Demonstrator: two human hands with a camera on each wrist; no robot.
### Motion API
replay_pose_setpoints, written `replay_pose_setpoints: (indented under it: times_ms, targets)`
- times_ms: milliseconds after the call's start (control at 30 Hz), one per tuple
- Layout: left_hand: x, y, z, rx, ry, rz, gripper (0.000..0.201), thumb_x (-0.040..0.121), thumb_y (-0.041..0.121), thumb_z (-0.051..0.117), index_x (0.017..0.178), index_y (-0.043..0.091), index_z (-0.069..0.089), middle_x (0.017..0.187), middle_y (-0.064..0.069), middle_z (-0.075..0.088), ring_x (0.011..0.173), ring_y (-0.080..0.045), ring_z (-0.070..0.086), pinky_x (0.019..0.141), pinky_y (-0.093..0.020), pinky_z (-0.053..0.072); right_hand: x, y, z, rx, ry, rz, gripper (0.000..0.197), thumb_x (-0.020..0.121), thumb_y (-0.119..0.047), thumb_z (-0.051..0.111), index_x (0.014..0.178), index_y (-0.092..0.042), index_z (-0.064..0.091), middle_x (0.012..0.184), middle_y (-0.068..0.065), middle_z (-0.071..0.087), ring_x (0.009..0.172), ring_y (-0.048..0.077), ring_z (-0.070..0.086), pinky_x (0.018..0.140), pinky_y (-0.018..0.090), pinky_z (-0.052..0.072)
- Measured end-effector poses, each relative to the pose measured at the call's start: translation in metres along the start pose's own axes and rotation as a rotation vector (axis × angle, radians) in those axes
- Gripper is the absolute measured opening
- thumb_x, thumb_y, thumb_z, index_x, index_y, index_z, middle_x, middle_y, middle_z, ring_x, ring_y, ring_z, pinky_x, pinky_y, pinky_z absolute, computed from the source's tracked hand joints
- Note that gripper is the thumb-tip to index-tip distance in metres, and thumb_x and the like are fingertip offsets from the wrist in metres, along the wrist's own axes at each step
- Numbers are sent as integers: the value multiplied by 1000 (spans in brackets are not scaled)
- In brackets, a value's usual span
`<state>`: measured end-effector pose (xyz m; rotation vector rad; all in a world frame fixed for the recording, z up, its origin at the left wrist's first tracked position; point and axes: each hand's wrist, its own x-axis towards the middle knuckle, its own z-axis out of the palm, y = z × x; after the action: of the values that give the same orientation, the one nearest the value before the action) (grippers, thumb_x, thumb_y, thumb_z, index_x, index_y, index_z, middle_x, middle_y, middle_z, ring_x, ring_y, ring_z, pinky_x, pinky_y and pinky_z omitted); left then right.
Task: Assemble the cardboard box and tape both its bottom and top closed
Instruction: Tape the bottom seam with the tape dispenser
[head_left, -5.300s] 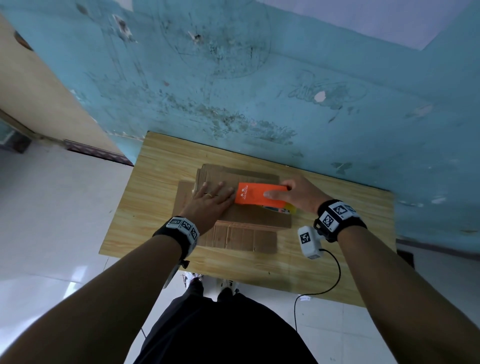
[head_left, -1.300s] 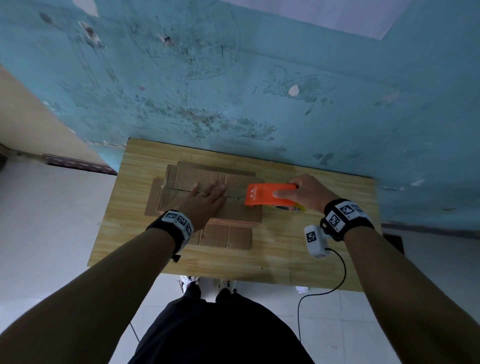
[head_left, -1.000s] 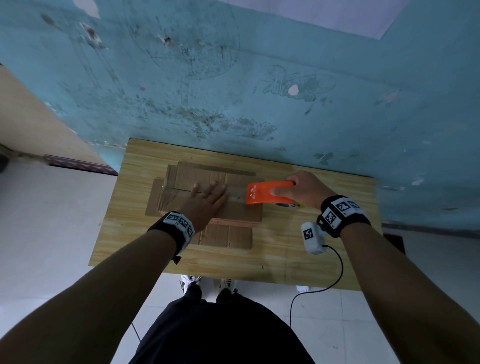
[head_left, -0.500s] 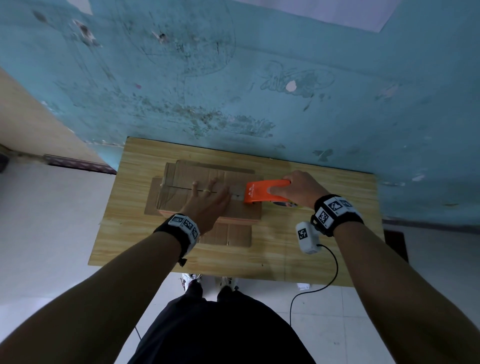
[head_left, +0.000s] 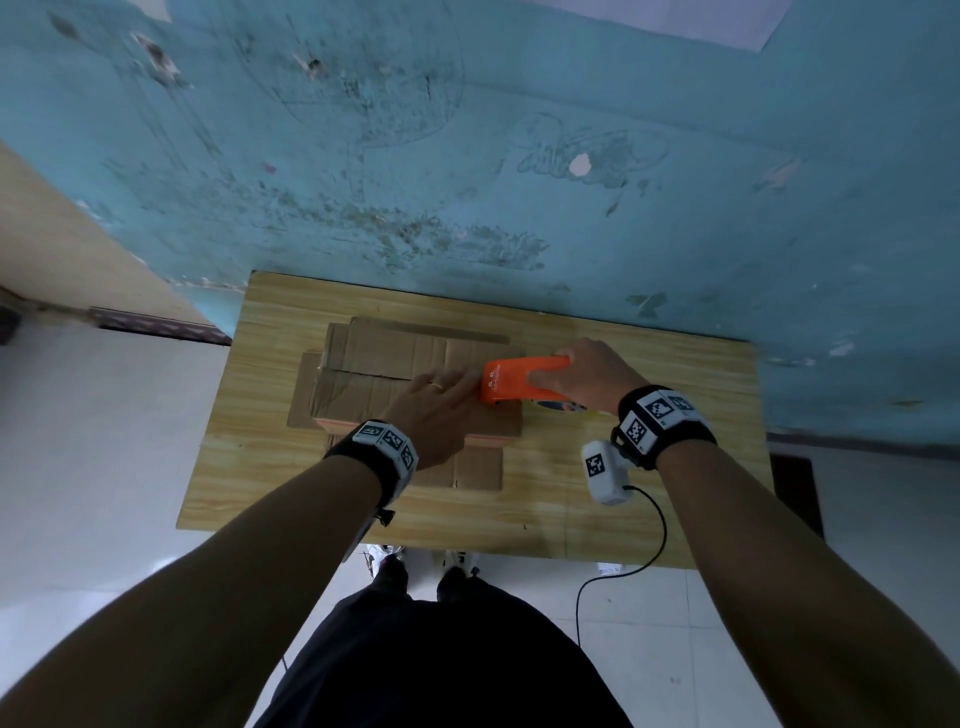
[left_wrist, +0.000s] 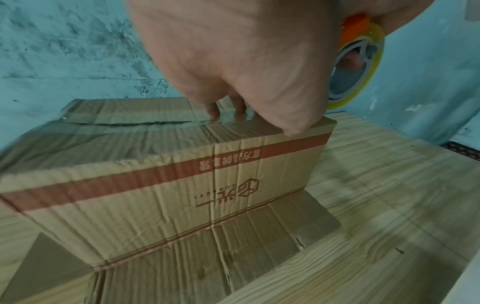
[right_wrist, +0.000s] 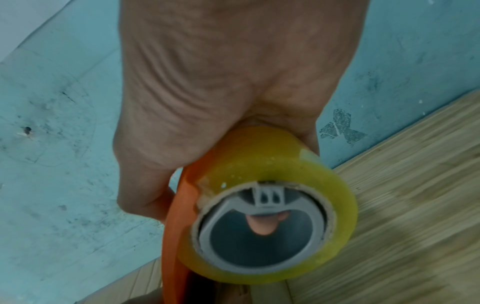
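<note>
A brown cardboard box (head_left: 374, 384) with a red stripe (left_wrist: 145, 179) stands on the wooden table (head_left: 649, 467), its upper flaps folded shut and its lower flaps splayed on the tabletop. My left hand (head_left: 436, 410) lies flat on the box top, fingertips (left_wrist: 215, 112) pressing clear tape along the centre seam. My right hand (head_left: 582, 374) grips an orange tape dispenser (head_left: 514, 382) at the box's right end. Its yellowish tape roll (right_wrist: 270, 207) fills the right wrist view, with a fingertip showing through the core.
The table stands against a scuffed blue wall (head_left: 467, 156). A white sensor unit (head_left: 605, 473) with a black cable hangs from my right wrist over the table's front right. Pale floor tiles (head_left: 78, 441) lie to the left.
The dispenser has moved left onto the box's right end, closing up to my left fingertips. My left hand has stayed flat on the box top.
</note>
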<state>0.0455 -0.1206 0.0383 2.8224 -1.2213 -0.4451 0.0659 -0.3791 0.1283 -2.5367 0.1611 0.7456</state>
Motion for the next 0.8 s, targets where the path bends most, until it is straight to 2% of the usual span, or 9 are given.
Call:
replay_pose_setpoints:
  times_ms: [100, 200, 300, 400, 533, 800]
  targets:
    - [2, -3, -1, 36, -120, 5, 96, 100, 56, 58, 167, 12, 6, 175, -8, 7, 159, -30, 18, 130, -50, 19, -1, 6, -4, 3, -21, -4, 46, 90, -59, 74, 93, -13, 74, 78, 7, 80, 66, 22, 78, 69, 35, 64]
    - [2, -1, 2, 96, -124, 6, 103, 97, 58, 61, 167, 12, 1, 175, -9, 4, 160, -32, 15, 131, -51, 16, -4, 11, -5, -4, -21, -15, 48, 90, -61, 74, 97, -14, 78, 80, 6, 79, 69, 22, 78, 70, 35, 63]
    - [0, 1, 11, 123, -101, -5, 109, 94, 55, 66, 168, 14, -2, 177, -8, -4, 160, -35, 15, 129, -55, 20, -7, 14, -4, 16, -18, -18, 54, 88, -68, 73, 90, -14, 75, 76, 4, 78, 67, 22, 78, 67, 31, 59]
    - [0, 2, 16, 124, -111, -11, 104, 99, 47, 64, 168, 16, -6, 177, -9, -9, 161, -36, 11, 129, -58, 19, -10, 17, -2, 34, -21, -32, 66, 83, -76, 73, 86, -10, 75, 72, 7, 77, 65, 24, 77, 62, 29, 55]
    - [-1, -2, 19, 105, -91, 0, 90, 105, 31, 57, 168, 15, -6, 177, -10, -6, 162, -36, 10, 129, -57, 19, -13, 25, -1, 69, -27, -48, 57, 85, -72, 73, 84, -15, 76, 71, 5, 76, 64, 24, 77, 59, 26, 54]
    - [-1, -4, 19, 101, -133, 4, 90, 108, 28, 52, 165, 17, -16, 176, -9, -14, 163, -35, 2, 131, -56, 14, -11, 30, -7, 73, -39, -81, 61, 83, -74, 73, 85, -13, 77, 73, 8, 77, 65, 28, 77, 66, 38, 61]
